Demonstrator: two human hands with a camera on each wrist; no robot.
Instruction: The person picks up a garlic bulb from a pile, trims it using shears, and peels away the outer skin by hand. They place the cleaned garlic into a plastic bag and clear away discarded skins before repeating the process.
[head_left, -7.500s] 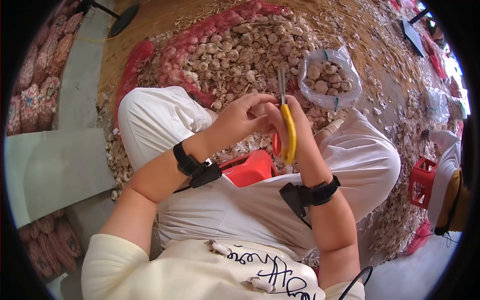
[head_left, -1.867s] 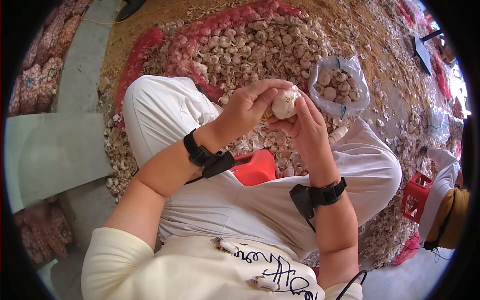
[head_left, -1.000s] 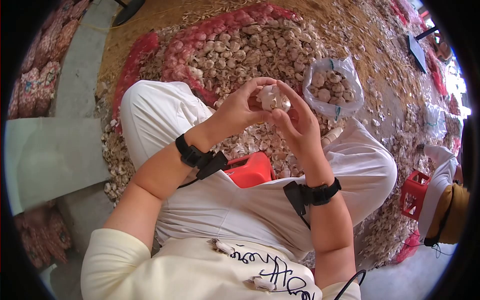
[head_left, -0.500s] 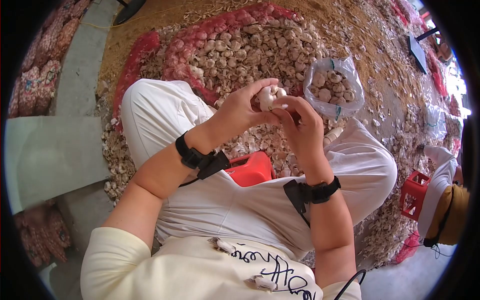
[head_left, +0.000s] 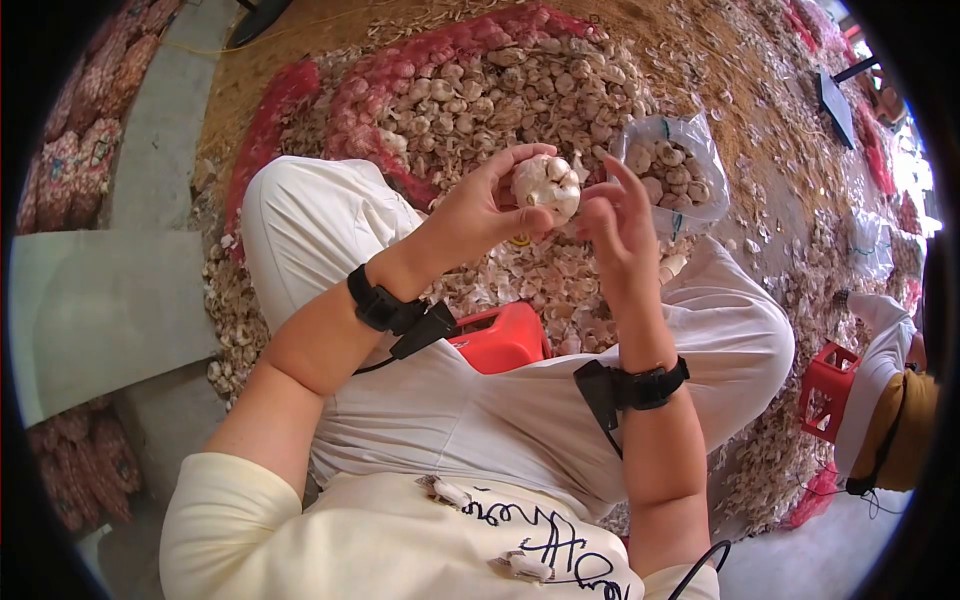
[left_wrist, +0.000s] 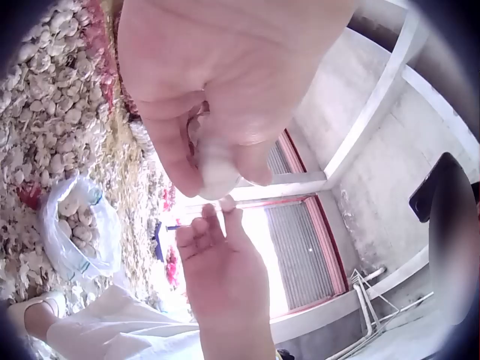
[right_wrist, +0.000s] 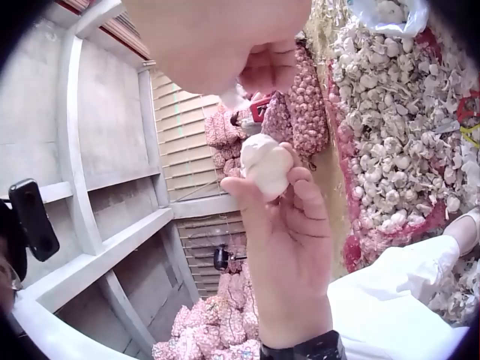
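My left hand (head_left: 487, 205) holds a white garlic bulb (head_left: 547, 188) between thumb and fingers. In the right wrist view this bulb (right_wrist: 267, 166) sits at the fingertips, pale and smooth with ridged cloves. My right hand (head_left: 622, 225) is just right of the bulb, apart from it, with the index finger raised and the other fingers partly bent. A small whitish bit shows at its fingertips in the right wrist view, too blurred to name. Below the left hand, mostly hidden, shows a bit of yellow handle (head_left: 520, 240); the right wrist view has red and yellow handles (right_wrist: 470, 124) at its edge.
A heap of garlic bulbs (head_left: 500, 100) lies ahead in a red net (head_left: 400, 80). Right of it stands a clear plastic bag (head_left: 705, 205) with several bulbs. Loose skins (head_left: 560, 285) cover the floor between the legs, near a red plastic stool (head_left: 505, 338). Another person sits at far right.
The scissors earlier at the right hand are no longer in it. Both hands turned the garlic bulb; now the right hand has come away to the right, leaving the bulb in the left.
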